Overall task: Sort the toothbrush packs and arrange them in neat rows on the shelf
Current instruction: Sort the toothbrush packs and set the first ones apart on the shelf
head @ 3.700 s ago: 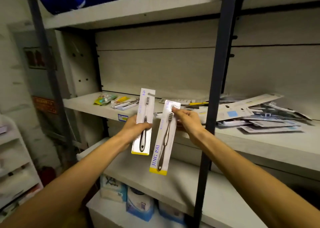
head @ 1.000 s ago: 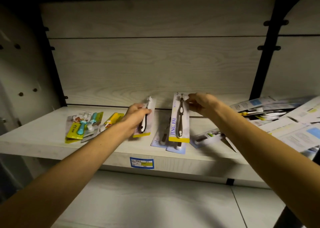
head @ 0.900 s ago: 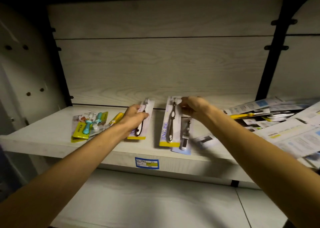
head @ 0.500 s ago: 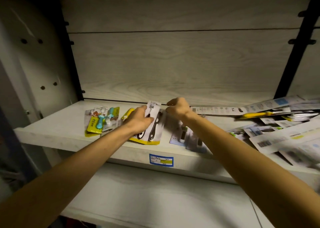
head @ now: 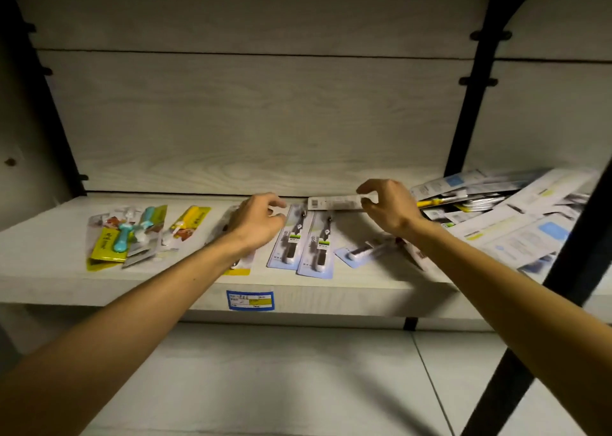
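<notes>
A long white toothbrush pack (head: 341, 202) is pinched at its end by the right hand (head: 389, 208), by the shelf's (head: 49, 263) back wall. The left hand (head: 256, 222) is held loosely curled over a yellow-edged pack (head: 237, 268), mostly hidden; a grip cannot be told. Two blue packs (head: 304, 243) are laid between the hands.

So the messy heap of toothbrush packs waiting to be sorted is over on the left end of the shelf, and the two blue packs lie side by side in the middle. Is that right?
Not quite. The head view shows the messy heap of toothbrush packs on the right end of the shelf, not the left. The left end holds a few colourful packs. The two blue packs do lie side by side in the middle.
</notes>
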Available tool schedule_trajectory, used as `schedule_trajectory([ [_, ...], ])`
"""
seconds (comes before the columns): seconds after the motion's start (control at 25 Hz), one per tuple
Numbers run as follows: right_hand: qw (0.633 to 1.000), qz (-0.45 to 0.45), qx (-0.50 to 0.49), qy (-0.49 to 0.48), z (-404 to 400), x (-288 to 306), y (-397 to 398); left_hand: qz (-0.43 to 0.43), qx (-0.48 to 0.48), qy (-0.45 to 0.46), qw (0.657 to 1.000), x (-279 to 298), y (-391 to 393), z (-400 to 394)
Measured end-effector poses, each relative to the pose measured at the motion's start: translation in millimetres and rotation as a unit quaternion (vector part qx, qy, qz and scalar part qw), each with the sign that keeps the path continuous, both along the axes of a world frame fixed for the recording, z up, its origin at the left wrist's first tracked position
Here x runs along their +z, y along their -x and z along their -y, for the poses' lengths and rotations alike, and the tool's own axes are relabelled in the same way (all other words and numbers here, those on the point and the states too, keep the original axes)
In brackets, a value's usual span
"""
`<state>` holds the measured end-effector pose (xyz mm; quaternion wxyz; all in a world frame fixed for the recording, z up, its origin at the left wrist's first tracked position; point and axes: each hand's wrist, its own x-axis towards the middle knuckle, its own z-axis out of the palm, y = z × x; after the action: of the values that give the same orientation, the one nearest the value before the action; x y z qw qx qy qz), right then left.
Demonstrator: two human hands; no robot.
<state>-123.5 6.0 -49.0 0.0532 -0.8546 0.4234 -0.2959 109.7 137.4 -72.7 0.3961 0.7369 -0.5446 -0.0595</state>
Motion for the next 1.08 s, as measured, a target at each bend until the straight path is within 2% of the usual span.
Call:
schedule_trajectory([
  [0.24,0.995,-0.019,-0.093,0.03,12,-8,54,0.132,-0.092,-0.019,0.987,-3,79,45],
  [0.4,0.985,-0.03,-0.171,0.012,28,-10,79,0.244,-0.106,-0.041,0.963,-1,103,71],
  [0.6,0.981,-0.058,-0.185,-0.013,39,-15,82,0.288,-0.08,-0.081,0.951,13,102,105],
  [0.8,0.977,-0.062,-0.206,0.012,48,-19,84,0.329,-0.045,-0.12,0.935,13,91,128],
  [0.92,0.974,-0.085,-0.205,0.037,50,-19,82,0.392,-0.028,-0.098,0.914,6,89,133],
  [1.08,0.979,-0.096,-0.164,0.07,45,-15,83,0.359,-0.023,-0.054,0.932,16,82,139],
])
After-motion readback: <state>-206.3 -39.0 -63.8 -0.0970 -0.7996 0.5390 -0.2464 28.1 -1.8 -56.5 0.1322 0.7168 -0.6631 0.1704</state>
